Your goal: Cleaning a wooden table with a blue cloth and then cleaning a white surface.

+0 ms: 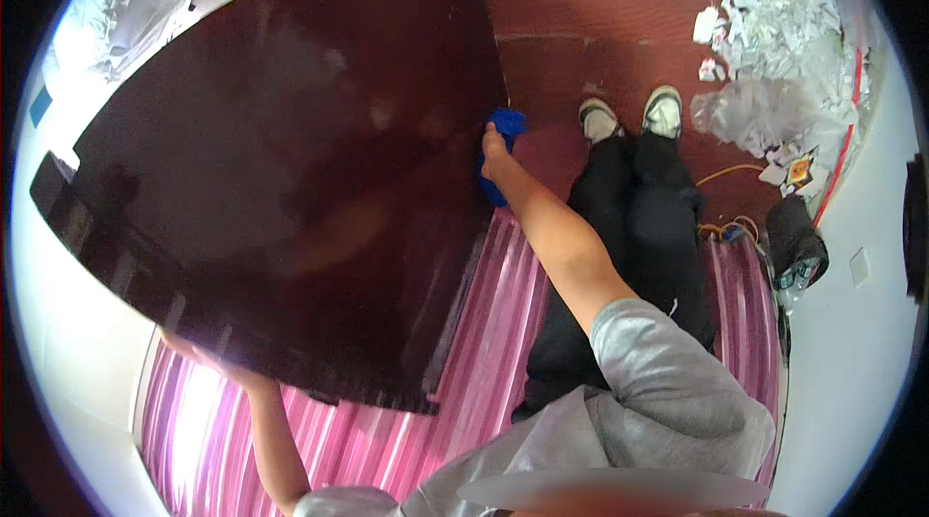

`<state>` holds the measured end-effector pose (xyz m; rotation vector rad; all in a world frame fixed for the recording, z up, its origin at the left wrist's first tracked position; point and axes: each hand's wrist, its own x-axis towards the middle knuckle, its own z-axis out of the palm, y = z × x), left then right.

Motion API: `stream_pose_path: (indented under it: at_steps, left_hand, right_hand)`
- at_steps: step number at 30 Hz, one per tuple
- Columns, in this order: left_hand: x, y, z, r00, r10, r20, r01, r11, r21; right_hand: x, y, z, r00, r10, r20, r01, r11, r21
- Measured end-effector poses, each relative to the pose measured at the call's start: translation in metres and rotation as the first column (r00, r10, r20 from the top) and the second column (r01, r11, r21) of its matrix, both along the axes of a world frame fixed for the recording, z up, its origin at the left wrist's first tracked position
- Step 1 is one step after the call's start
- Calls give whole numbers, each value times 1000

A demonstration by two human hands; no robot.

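Note:
A large glossy dark panel [290, 154], perhaps a flat screen, fills the left and middle of the head view and mirrors parts of the room. My right hand [496, 147] is closed around a blue cloth [509, 121] at the panel's right edge. My left hand [207, 357] grips the panel's lower left edge from below, its fingertips partly hidden.
Below the panel lies a pink striped surface [392, 444]. Reddish-brown flooring [551, 9] lies around my shoes. Clear plastic wrapping and scraps [784, 38] are heaped at the upper right, near a black bag [792, 230], cables [733, 227] and a white wall [849, 343].

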<state>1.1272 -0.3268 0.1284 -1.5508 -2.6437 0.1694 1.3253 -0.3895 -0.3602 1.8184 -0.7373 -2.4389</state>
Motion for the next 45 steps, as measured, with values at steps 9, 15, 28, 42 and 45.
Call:
stream_pose_path:
  at_steps: [9,15,28,42,45]
  left_hand:
    - [-15,-22,-28,988,-107,-110,96,990,-101]
    - [-24,-9,-56,992,-124,-6,123,986,-115]
    - [-30,4,-98,993,-119,13,120,982,-143]
    - [1,-1,-69,1000,0,4,0,997,-76]
    - [11,7,-45,1000,17,22,-16,999,-38]
  right_hand:
    - [-108,297,31,985,18,173,-170,302,938]
    - [-85,214,-42,971,83,223,-226,616,755]
    - [-6,-74,-128,946,181,269,-227,962,149]
    - [-102,315,-97,975,-66,214,-176,371,912]
    - [-75,273,-69,974,-146,172,-91,444,891]
